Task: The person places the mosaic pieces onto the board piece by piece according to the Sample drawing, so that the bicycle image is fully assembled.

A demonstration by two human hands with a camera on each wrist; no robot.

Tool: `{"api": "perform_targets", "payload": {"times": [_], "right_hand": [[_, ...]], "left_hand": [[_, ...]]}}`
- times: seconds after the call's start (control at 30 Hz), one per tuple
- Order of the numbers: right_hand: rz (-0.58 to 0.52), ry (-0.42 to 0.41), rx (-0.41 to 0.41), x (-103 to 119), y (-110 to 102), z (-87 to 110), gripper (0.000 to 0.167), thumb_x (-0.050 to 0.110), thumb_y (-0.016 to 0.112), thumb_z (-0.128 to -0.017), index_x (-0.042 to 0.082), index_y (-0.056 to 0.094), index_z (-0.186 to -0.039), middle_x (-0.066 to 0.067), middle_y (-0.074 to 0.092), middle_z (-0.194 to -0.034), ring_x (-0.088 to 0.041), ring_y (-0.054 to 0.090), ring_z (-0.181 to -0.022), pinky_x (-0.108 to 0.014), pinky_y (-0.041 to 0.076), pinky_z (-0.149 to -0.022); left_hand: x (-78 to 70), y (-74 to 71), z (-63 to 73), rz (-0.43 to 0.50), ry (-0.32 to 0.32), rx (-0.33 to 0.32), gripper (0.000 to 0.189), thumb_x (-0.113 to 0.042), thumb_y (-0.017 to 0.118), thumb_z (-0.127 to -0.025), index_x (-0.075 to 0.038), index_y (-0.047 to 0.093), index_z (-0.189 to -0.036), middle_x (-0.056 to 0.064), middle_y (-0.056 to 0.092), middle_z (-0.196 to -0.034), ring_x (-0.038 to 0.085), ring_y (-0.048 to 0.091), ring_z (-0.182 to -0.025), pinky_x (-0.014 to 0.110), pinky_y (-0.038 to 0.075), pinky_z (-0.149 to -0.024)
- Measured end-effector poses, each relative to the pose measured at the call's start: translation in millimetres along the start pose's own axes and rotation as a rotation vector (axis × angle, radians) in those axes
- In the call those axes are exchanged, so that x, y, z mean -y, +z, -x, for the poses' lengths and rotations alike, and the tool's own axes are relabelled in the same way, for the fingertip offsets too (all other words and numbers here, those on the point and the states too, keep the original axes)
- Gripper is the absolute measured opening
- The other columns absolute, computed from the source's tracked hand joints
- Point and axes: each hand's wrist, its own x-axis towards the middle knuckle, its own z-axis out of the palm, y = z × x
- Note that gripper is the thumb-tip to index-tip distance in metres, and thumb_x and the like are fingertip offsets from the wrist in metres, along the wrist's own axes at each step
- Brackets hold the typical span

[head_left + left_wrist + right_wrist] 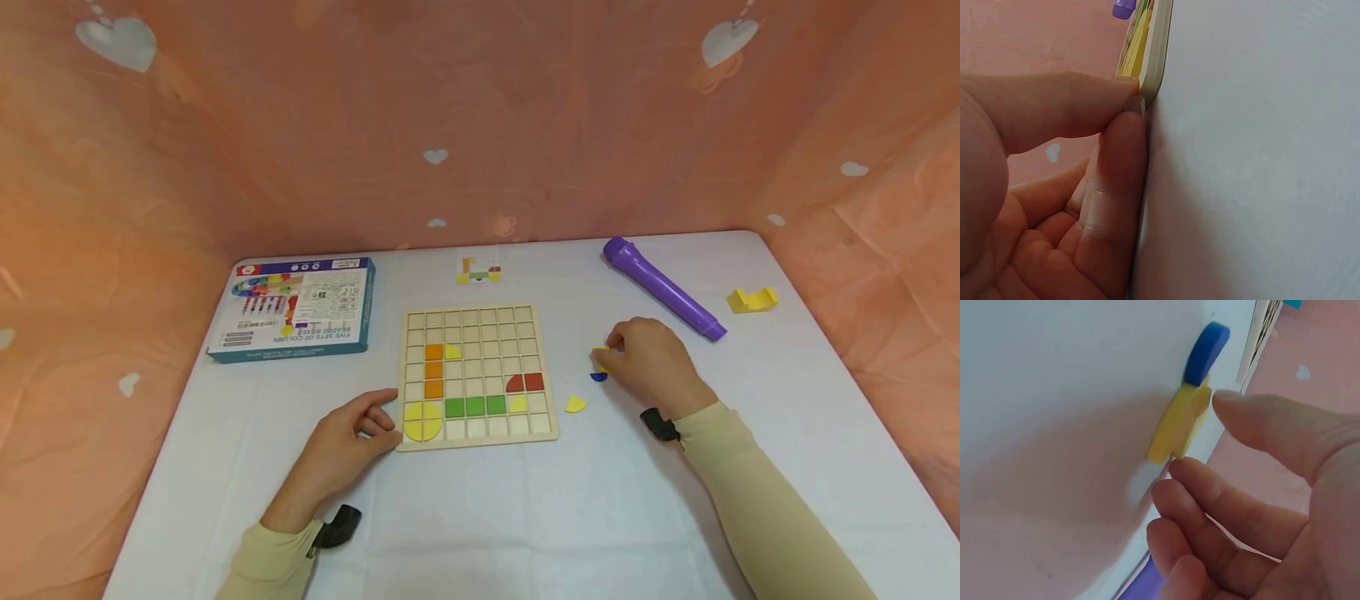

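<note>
The wooden grid board (472, 435) lies on the table with yellow, orange, green and red tiles in some of its cells. My left hand (343, 446) rests at its left edge, thumb and fingertips touching the rim near the front corner, also close up in the left wrist view. To the right of the board, my right hand (654, 365) pinches a yellow piece (1196, 419) between thumb and index finger, low over the table. Another yellow piece (1169, 425) and a blue curved piece (1207, 355) lie against it. A yellow quarter-circle tile (575, 404) sits between board and right hand.
A small pattern card (478, 267) lies behind the board. At the back left is a flat toy box (292, 310). A purple microphone-shaped tube (663, 287) and a yellow notched block (752, 300) are at the back right, before a hanging orange cloth (480, 117).
</note>
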Motion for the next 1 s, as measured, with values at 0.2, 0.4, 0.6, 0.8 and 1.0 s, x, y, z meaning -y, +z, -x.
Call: {"api": "perform_targets", "payload": {"times": [0.2,0.4,0.6,0.8,1.0], "right_hand": [[0.000,-0.016,0.017,12,6,-2.7,0.030,0.027,0.080,-0.096,0.001,0.080,-0.110,-0.016,0.077,-0.107,-0.033,0.069,-0.102,-0.054,0.056,-0.096],[0.000,-0.067,0.019,18,11,-3.3,0.024,0.018,0.080,-0.096,0.003,0.079,-0.114,-0.015,0.077,-0.111,-0.033,0.069,-0.107,-0.053,0.057,-0.099],[0.015,-0.076,0.007,18,12,-1.0,0.026,0.017,0.081,-0.096,0.001,0.080,-0.116,-0.016,0.077,-0.111,-0.034,0.071,-0.107,-0.053,0.057,-0.099],[-0.015,-0.078,0.030,20,11,2.7,0.024,0.015,0.079,-0.096,0.002,0.080,-0.116,-0.015,0.077,-0.113,-0.033,0.070,-0.109,-0.053,0.057,-0.101],[-0.020,-0.213,0.022,38,19,12.8,0.021,0.014,0.081,-0.092,0.005,0.082,-0.111,-0.007,0.077,-0.105,-0.024,0.067,-0.098,-0.046,0.059,-0.094]], "left_hand": [[-1.6,0.4,1.5,-0.005,-0.023,0.001,0.060,-0.017,0.084,-0.094,-0.015,0.063,-0.150,0.002,0.070,-0.107,0.014,0.066,-0.092,0.031,0.048,-0.085],[-1.3,-0.2,1.1,-0.002,-0.013,-0.002,0.059,-0.017,0.084,-0.094,-0.015,0.063,-0.149,0.002,0.070,-0.106,0.014,0.067,-0.091,0.030,0.049,-0.085],[-1.3,-0.6,0.7,0.001,-0.005,-0.001,0.059,-0.017,0.084,-0.094,-0.015,0.063,-0.149,0.002,0.070,-0.106,0.014,0.067,-0.091,0.029,0.049,-0.084],[-0.7,-0.2,0.1,0.000,-0.005,-0.003,0.059,-0.018,0.084,-0.094,-0.015,0.064,-0.149,0.002,0.070,-0.106,0.014,0.066,-0.091,0.029,0.049,-0.084],[-0.5,0.2,-0.2,0.001,-0.006,-0.001,0.059,-0.018,0.084,-0.094,-0.014,0.063,-0.149,0.002,0.070,-0.106,0.014,0.066,-0.091,0.028,0.049,-0.084]]}}
